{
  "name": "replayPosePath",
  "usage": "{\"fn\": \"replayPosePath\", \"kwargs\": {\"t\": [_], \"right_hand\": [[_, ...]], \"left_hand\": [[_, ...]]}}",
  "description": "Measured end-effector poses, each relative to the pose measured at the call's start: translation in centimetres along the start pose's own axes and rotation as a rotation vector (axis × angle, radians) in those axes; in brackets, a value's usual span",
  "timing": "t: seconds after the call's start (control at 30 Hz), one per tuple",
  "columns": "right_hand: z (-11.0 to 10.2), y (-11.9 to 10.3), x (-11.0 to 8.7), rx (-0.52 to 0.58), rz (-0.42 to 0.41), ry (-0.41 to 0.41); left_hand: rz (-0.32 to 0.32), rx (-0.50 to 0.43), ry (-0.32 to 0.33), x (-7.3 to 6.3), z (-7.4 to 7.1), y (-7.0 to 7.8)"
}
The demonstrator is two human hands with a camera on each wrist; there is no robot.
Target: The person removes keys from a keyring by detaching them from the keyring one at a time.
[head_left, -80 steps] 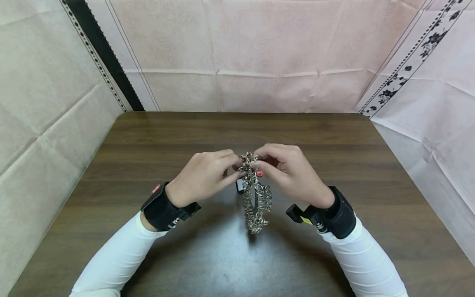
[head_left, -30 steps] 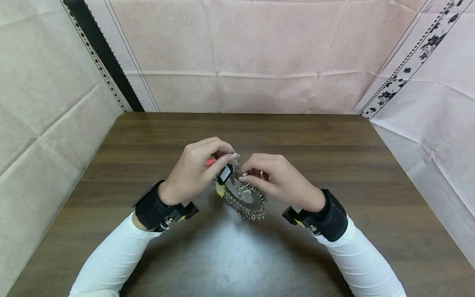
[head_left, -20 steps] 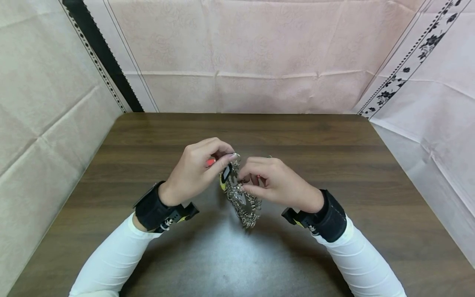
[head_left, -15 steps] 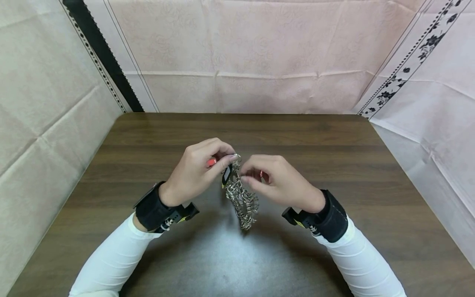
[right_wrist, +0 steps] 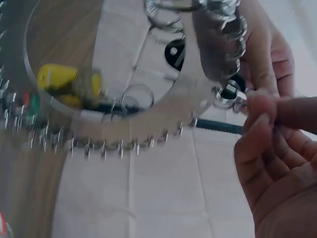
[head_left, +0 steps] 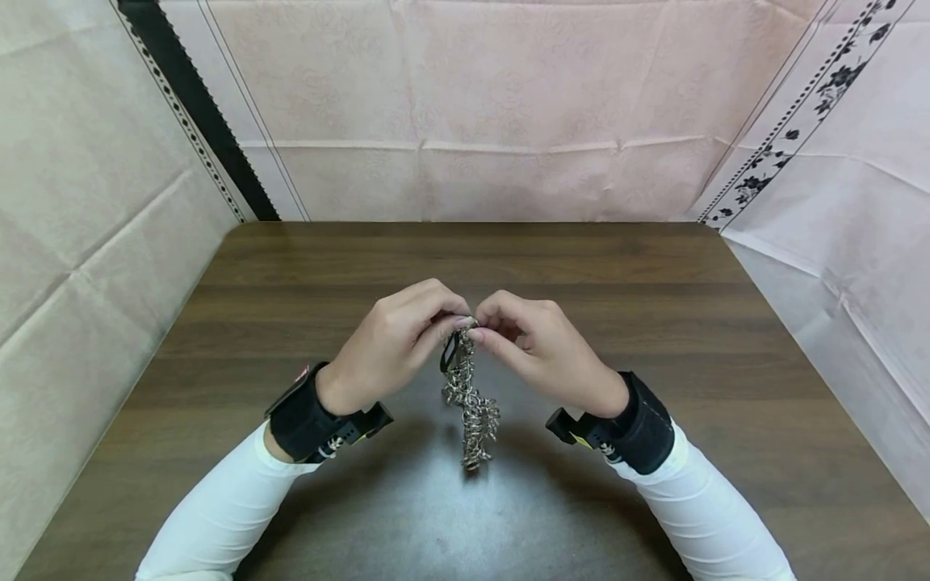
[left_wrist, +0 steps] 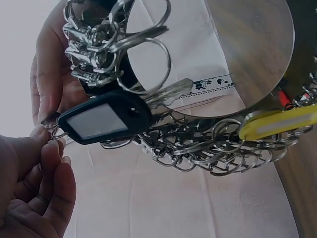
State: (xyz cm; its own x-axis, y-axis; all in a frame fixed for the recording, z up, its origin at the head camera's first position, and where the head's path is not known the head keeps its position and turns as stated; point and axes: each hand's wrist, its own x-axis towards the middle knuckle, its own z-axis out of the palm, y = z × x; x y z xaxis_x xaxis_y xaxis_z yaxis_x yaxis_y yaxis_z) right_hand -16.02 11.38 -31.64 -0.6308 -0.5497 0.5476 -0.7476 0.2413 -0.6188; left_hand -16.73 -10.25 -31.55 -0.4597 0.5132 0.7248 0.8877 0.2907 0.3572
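Note:
A large metal key ring (head_left: pixel 475 428), strung with several small split rings and clasps, hangs from my fingertips above the table, seen almost edge-on. My left hand (head_left: pixel 400 335) and right hand (head_left: pixel 541 343) meet at its top, thumbs and forefingers pinching close together. In the left wrist view, the fingertips hold a small split ring (left_wrist: pixel 58 133) joined to a dark key tag (left_wrist: pixel 96 121) with a white label. A key (left_wrist: pixel 173 92) sticks out behind that tag. A yellow key tag (left_wrist: pixel 277 123) hangs farther along the ring. Fingers partly hide the pinched spot.
Beneath the hands lies a brown wooden table (head_left: pixel 581 266). Pale cloth (head_left: pixel 450 97) stands behind it and at both sides. A black wrist strap with a small camera (head_left: pixel 647 424) sits on the right wrist; the left wears one too.
The right fingertips have moved left and up to meet the left ones. The key ring has turned from showing its open face to edge-on and hangs straighter. The red piece near the left palm is hidden.

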Motion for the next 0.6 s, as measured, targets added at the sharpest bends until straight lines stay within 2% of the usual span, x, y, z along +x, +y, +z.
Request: {"fn": "replayPosePath", "kwargs": {"t": [0.23, 0.43, 0.6], "right_hand": [[0.15, -0.36, -0.06, 0.292, 0.112, 0.015], [0.09, -0.46, 0.03, 0.355, 0.166, 0.071], [-0.12, -0.65, 0.09, 0.379, 0.179, 0.085]], "left_hand": [[-0.008, -0.037, 0.029, 0.2, 0.18, 0.17], [-0.047, -0.096, 0.03, 0.3, 0.1, -0.11], [-0.063, -0.104, 0.011, 0.25, 0.09, -0.34]]}}
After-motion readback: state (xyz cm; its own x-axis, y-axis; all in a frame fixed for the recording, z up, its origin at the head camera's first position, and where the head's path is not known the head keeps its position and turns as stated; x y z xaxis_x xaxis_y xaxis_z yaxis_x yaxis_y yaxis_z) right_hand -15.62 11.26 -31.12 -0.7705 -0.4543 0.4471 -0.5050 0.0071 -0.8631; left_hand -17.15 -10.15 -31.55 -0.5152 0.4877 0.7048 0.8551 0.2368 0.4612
